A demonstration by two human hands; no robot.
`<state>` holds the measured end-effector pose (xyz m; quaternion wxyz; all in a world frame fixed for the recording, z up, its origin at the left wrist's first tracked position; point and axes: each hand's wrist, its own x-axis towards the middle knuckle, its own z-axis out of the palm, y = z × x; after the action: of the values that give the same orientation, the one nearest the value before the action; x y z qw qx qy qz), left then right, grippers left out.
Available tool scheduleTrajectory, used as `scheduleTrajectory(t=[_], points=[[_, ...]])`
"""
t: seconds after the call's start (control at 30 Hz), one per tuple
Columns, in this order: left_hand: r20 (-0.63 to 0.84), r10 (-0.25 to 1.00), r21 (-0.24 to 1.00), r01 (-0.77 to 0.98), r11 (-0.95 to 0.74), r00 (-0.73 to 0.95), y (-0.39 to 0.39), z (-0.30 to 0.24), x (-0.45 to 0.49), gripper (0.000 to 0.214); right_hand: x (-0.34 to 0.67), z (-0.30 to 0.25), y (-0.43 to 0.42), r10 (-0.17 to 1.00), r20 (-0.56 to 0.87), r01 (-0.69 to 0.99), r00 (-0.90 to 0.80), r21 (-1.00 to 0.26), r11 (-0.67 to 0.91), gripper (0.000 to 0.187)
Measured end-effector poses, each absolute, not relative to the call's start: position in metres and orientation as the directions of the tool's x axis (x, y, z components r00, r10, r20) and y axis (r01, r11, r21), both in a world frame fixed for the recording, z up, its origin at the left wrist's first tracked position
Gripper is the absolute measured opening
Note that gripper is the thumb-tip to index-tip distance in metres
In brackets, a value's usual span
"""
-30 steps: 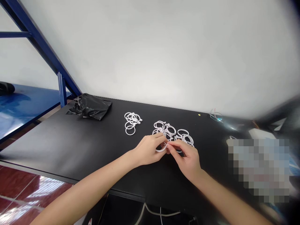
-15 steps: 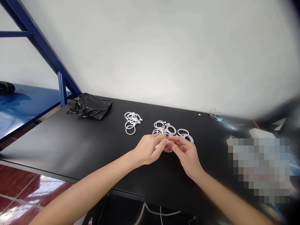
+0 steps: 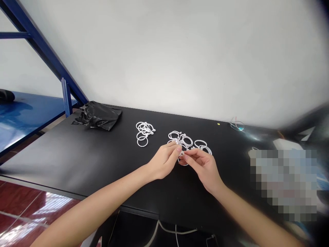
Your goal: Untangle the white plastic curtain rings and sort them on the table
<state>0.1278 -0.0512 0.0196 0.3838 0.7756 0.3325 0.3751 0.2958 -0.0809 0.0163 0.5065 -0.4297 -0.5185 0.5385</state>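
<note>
My left hand (image 3: 164, 160) and my right hand (image 3: 203, 165) meet over the black table (image 3: 77, 161), fingers pinched together on one white plastic ring (image 3: 183, 160) held between them. Most of that ring is hidden by the fingertips. Just behind the hands lies a loose heap of several white rings (image 3: 189, 142). A smaller cluster of white rings (image 3: 144, 132) lies further left, apart from the heap.
A crumpled black plastic bag (image 3: 99, 116) sits at the table's back left. A blue metal frame (image 3: 51, 61) and blue shelf (image 3: 23, 116) stand to the left. A thin clear loop (image 3: 236, 126) lies at the back right by the white wall. Cables hang under the front edge.
Both hands have lifted slightly toward the heap with the ring. The ring, seen as an open arc under the fingers a second ago, is now mostly covered by the pinching fingertips.
</note>
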Motion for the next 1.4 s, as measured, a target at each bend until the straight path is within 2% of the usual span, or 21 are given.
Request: scheduleTrajectory(t=[0.17,0.5,0.6,0.67,0.77,0.83,0.9,1.03,1.13,1.27,1.33,1.4], points=[[0.349,0.788,0.822,0.238,-0.518,0.508,-0.051,0.020,0.128,0.035,0.295,0.014,-0.082,0.992,0.061,-0.081,-0.107,-0.995,0.053,0.017],[0.339,0.772,0.771,0.312,-0.556,0.538,-0.054,0.016,0.127,0.036,0.292,0.009,-0.084,0.988,0.103,-0.041,-0.114,-0.994,0.099,0.013],[0.357,0.758,0.711,0.368,-0.599,0.546,-0.050,0.019,0.125,0.036,0.295,0.009,-0.082,0.981,0.165,0.058,-0.103,-0.984,0.171,0.013],[0.361,0.778,0.626,0.484,-0.611,0.515,-0.044,0.023,0.119,0.035,0.302,0.010,-0.077,0.945,0.316,0.229,-0.084,-0.917,0.327,0.013],[0.396,0.823,0.460,0.688,-0.561,0.407,-0.028,0.027,0.100,0.033,0.320,0.010,-0.064,0.811,0.570,0.536,-0.136,-0.646,0.544,0.013],[0.446,0.822,0.352,0.775,-0.525,0.354,-0.014,0.026,0.085,0.032,0.333,0.008,-0.055,0.785,0.577,0.640,-0.225,-0.520,0.565,0.012],[0.439,0.844,0.244,0.863,-0.442,0.307,-0.003,0.024,0.071,0.031,0.342,0.005,-0.049,0.797,0.519,0.701,-0.308,-0.442,0.559,0.012],[0.367,0.893,0.094,0.945,-0.314,0.260,0.006,0.016,0.058,0.025,0.346,-0.001,-0.047,0.838,0.366,0.754,-0.404,-0.385,0.532,0.018],[0.338,0.908,0.052,0.958,-0.282,0.249,0.005,0.014,0.057,0.022,0.343,-0.003,-0.049,0.842,0.331,0.760,-0.425,-0.374,0.531,0.023],[0.350,0.906,0.058,0.960,-0.275,0.239,0.004,0.014,0.058,0.022,0.344,-0.003,-0.048,0.819,0.379,0.749,-0.430,-0.357,0.559,0.024],[0.382,0.895,0.095,0.953,-0.287,0.231,0.004,0.016,0.059,0.021,0.344,-0.002,-0.048,0.793,0.445,0.737,-0.416,-0.345,0.581,0.024],[0.428,0.874,0.184,0.924,-0.335,0.231,0.002,0.018,0.063,0.018,0.343,0.000,-0.049,0.750,0.524,0.718,-0.405,-0.325,0.615,0.025]])
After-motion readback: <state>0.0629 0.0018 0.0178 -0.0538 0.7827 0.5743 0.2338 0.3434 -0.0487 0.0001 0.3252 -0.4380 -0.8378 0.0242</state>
